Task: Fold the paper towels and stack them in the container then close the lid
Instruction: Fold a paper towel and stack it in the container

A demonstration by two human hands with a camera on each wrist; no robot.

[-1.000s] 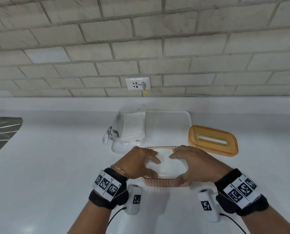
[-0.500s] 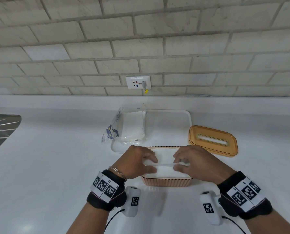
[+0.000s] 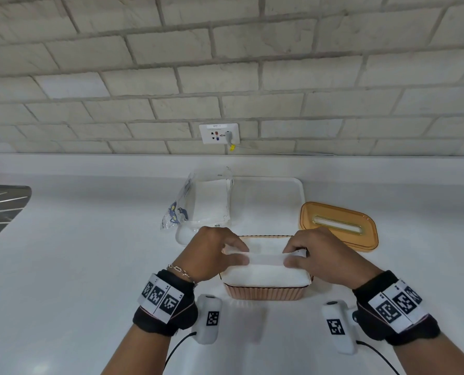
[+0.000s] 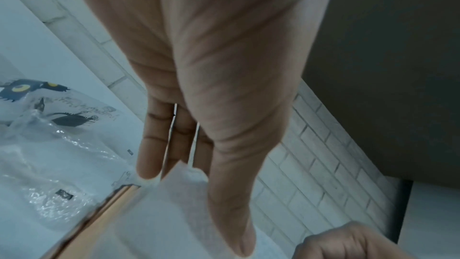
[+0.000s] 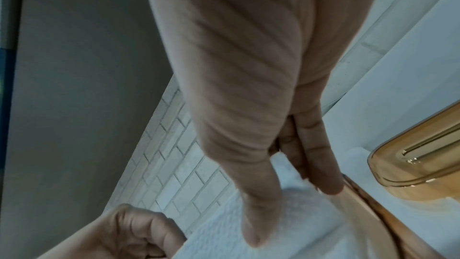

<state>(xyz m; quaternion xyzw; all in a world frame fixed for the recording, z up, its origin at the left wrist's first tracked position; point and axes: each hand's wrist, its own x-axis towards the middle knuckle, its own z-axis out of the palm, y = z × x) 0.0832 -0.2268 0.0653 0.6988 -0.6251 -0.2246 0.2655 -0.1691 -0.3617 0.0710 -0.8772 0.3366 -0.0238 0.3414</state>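
Two hands over one container: left hand (image 3: 211,257) pinching the left end of a paper towel (image 3: 266,259) between thumb and fingers, right hand (image 3: 324,257) pinching the right end the same way. One towel held up as a narrow strip, long axis left to right, just above the white stack (image 3: 264,276) filling the container (image 3: 264,293). Container pink and ribbed, long axis also left to right, on the white counter (image 3: 76,266) right in front. One amber lid (image 3: 339,226) lying flat behind and to the right, apart from the container, slot facing up, long axis slanting toward the right. One white tray (image 3: 268,201) behind, with one clear plastic pack of towels (image 3: 209,205) on its left part. One wall socket (image 3: 219,133) on the brick wall
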